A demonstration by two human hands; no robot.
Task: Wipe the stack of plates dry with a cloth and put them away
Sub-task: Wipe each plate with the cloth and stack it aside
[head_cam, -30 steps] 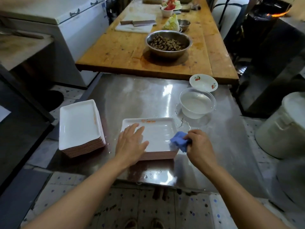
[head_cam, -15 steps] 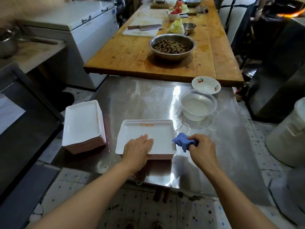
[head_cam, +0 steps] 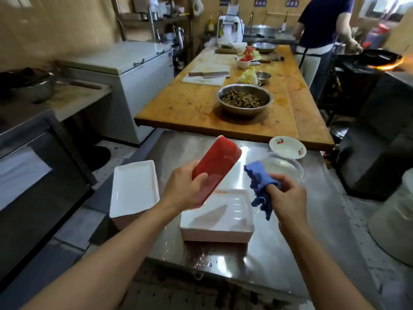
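The dried stack is sitting at about nine o'clock on the steel table. The left hand is gripping the lifted plate at its near end, fingers curled round it, red underside up, long axis pointing toward one o'clock above the wet stack. At three o'clock the right hand, the nearer to that underside, is pinching the blue cloth.
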